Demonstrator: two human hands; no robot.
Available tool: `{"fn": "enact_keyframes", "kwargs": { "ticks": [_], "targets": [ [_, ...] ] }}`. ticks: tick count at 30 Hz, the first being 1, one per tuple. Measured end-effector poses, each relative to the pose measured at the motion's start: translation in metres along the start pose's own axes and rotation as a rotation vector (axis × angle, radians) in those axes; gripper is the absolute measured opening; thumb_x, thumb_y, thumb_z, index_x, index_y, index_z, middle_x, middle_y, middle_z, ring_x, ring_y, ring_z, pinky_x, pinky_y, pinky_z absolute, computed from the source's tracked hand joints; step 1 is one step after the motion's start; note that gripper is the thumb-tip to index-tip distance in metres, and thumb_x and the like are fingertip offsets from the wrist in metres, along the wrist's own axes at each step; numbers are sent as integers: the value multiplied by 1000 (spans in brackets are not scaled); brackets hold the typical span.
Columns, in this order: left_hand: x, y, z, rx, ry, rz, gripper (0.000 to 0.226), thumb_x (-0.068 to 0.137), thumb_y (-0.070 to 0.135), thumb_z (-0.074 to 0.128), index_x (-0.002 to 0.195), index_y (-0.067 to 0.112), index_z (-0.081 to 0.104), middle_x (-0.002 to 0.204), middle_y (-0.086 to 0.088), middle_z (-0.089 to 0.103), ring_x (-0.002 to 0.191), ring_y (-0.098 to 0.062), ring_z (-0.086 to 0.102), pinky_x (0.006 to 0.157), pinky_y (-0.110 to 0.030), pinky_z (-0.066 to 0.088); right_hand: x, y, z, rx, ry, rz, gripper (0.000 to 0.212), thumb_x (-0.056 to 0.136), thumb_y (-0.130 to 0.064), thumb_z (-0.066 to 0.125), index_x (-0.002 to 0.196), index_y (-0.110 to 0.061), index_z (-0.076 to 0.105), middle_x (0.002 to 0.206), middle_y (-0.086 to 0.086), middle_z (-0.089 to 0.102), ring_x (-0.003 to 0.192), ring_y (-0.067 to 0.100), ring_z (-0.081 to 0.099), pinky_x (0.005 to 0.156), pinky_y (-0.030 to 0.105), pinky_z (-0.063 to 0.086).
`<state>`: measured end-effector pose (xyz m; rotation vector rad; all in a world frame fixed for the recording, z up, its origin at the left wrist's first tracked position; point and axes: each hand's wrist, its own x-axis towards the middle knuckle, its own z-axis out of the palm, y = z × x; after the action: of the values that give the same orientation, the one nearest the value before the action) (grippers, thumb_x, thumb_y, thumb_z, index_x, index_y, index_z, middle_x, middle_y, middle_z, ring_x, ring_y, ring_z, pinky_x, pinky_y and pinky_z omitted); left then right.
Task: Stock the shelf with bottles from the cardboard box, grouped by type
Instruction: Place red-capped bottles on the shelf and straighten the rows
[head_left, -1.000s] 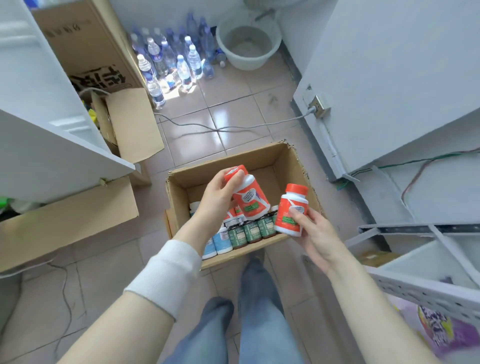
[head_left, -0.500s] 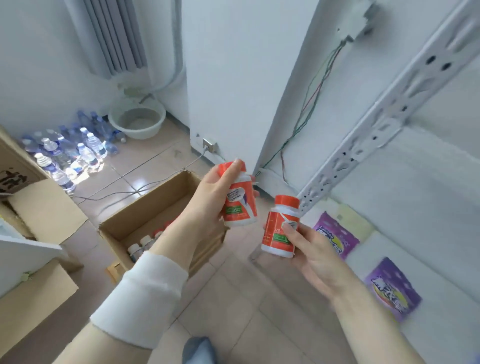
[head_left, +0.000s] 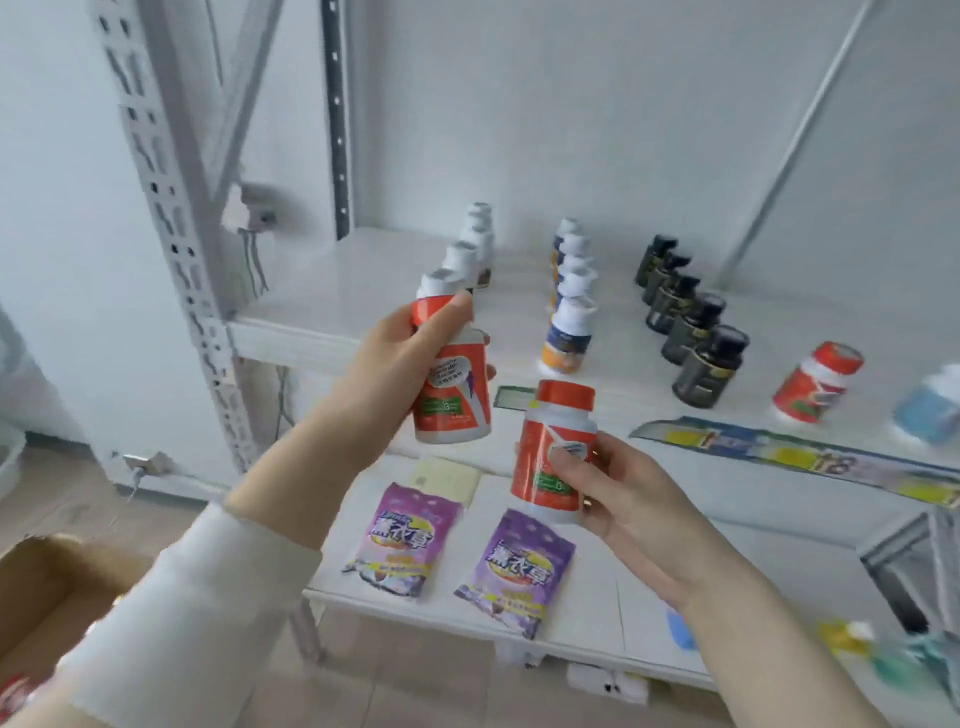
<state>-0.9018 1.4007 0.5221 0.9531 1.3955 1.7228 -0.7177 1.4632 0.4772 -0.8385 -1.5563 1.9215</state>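
My left hand grips an orange-capped orange bottle in front of the white shelf. My right hand holds a second orange bottle, lower and to the right. On the shelf stand a row of white-capped bottles, a row of white bottles with orange-blue labels, and a row of dark bottles. One orange bottle stands alone at the right, beside a blurred blue-labelled bottle. A corner of the cardboard box shows at the bottom left.
Two purple pouches and a pale card lie on the lower shelf. A perforated upright post frames the shelf's left side. A coloured price strip runs along the shelf's front edge.
The view swung up and right from the box on the floor to the shelf. Both hands carried their orange bottles up in front of the shelf, still gripping them.
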Motion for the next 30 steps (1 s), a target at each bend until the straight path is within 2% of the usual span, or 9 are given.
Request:
{"fn": "enact_keyframes", "kwargs": {
  "ticks": [3,7,10,12,15,18,21,26,30],
  "targets": [
    [12,10,77,42,-131,36,16,92,32,52,87,20,60,76,2,71,71,-16,71,76,-37,58,-26,-29,-65,0,90,-69,45,62,-23,66,106,-12,61,90,-2,74,84,9,71,76,25,58],
    [35,20,157,72,-250,56,16,93,30,52,88,17,58,79,0,69,72,-16,69,75,-34,58,-44,-61,-136,39,179,-173,78,35,-44,89,102,-14,64,94,0,74,89,12,71,69,23,57],
    [60,24,206,100,-312,52,15,94,31,51,86,19,57,77,2,68,73,-14,68,72,-28,58,-45,-82,-182,28,259,-233,89,23,-49,91,101,-16,64,95,-1,75,90,13,71,69,24,58],
    [85,22,233,138,-345,52,15,93,34,52,94,19,55,86,-3,68,81,-17,69,79,-33,58,-40,-97,-210,9,307,-258,95,21,-50,91,105,-14,62,99,1,74,93,15,71,73,26,59],
    [128,20,270,254,-358,99,36,90,42,55,114,15,53,107,-9,67,100,-26,66,93,-46,51,-25,-122,-243,-74,356,-259,80,41,-41,87,109,-12,59,102,4,71,95,18,70,83,33,57],
    [176,16,302,383,-378,150,47,90,44,53,125,12,48,114,-4,64,102,-22,62,84,-34,52,5,-145,-274,-213,400,-248,49,63,-27,68,110,-17,58,104,0,67,95,13,66,89,32,51],
    [229,11,327,451,-399,175,45,91,40,54,126,12,49,116,-5,62,98,-21,60,79,-30,47,48,-166,-304,-362,422,-225,35,76,-19,68,109,-21,56,105,-2,66,94,9,64,80,23,50],
    [311,-11,356,605,-441,137,42,90,34,59,123,9,52,107,-5,60,100,-23,59,88,-33,46,128,-176,-347,-473,416,-112,46,77,-11,72,120,-8,55,113,8,66,100,18,65,84,30,53],
    [360,-37,373,717,-478,60,38,87,31,63,117,9,54,108,-7,61,104,-26,59,94,-38,48,180,-171,-368,-521,368,6,48,76,-13,75,119,-10,55,112,5,66,103,18,64,89,34,53]
  ]
}}
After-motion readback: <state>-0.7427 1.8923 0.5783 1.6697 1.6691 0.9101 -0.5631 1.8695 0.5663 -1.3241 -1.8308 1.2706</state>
